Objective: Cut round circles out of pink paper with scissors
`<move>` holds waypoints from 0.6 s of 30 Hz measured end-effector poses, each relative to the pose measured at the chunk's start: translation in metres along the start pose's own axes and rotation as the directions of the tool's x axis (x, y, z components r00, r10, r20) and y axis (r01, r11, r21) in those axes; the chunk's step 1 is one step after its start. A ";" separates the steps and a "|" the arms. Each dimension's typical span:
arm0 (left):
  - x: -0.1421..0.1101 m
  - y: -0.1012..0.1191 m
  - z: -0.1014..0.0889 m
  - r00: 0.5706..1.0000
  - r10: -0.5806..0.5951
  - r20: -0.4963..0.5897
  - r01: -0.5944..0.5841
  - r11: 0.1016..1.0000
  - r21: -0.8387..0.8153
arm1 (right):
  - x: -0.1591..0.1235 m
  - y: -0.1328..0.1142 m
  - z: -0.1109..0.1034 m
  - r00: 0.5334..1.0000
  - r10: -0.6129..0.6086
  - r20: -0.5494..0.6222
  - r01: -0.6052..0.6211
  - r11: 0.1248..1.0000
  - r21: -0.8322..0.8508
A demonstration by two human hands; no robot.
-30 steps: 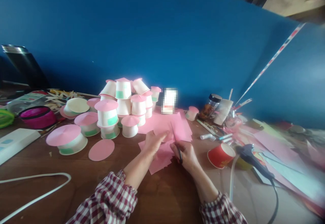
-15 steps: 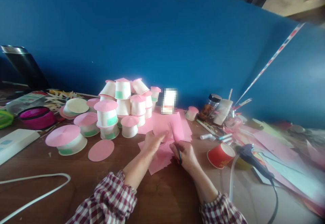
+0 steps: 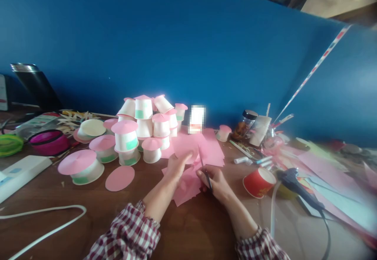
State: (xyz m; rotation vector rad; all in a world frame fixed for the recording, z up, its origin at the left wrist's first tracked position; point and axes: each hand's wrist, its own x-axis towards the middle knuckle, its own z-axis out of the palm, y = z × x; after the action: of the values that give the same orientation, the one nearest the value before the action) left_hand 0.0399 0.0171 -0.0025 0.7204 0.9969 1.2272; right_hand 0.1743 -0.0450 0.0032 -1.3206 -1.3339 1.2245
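My left hand [image 3: 177, 167] pinches a piece of pink paper [image 3: 185, 146] between thumb and fingers, above the middle of the table. In my right hand [image 3: 218, 184] is a pair of scissors [image 3: 201, 157], its blades pointing away from me at the right edge of that paper. Whether the blades are parted is too blurred to tell. Below and behind both hands lie more pink sheets [image 3: 186, 192]. A cut pink paper disc [image 3: 120, 178] rests on the table left of my left forearm.
Stacked white paper cups [image 3: 126, 140] with pink cone tops stand at the left. A red paper cup [image 3: 259, 182] lies tipped at the right, beside a glue gun [image 3: 300, 187]. Markers [image 3: 263, 161], a lidded jar [image 3: 246, 124], a power strip [image 3: 25, 173] and a white cable [image 3: 59, 224] surround the work.
My view has shifted slightly, so the table's things sit a little lower and further right. The pink flap that stood right of the scissor blades no longer shows there. Both hands keep their holds.
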 end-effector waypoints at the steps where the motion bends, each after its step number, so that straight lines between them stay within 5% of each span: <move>1: 0.001 0.002 0.000 1.000 0.020 -0.002 -0.020 0.999 -0.038 | 0.000 0.000 -0.001 1.000 -0.007 0.029 0.007 1.000 -0.001; 5: 0.005 0.009 -0.001 0.996 0.053 -0.078 -0.065 0.986 -0.152 | 0.000 0.003 -0.004 0.997 -0.030 0.075 0.031 0.999 -0.010; 9: 0.007 0.011 -0.002 0.989 0.048 -0.141 -0.074 0.980 -0.184 | 0.004 0.006 -0.007 0.995 -0.029 -0.092 0.031 0.999 0.016; 14: 0.003 0.004 -0.001 0.998 -0.030 -0.052 0.022 0.989 -0.149 | 0.009 0.008 -0.011 0.920 -0.109 -0.377 0.147 0.986 0.074; 18: -0.001 0.001 0.001 0.996 -0.065 0.067 0.071 0.993 -0.092 | 0.012 0.008 -0.013 0.863 -0.203 -0.463 0.253 0.966 0.046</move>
State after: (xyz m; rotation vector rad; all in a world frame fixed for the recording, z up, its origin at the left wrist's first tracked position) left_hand 0.0401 0.0159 -0.0010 0.6432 0.8985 1.1770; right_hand 0.1880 -0.0324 -0.0039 -1.2362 -1.0336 0.7482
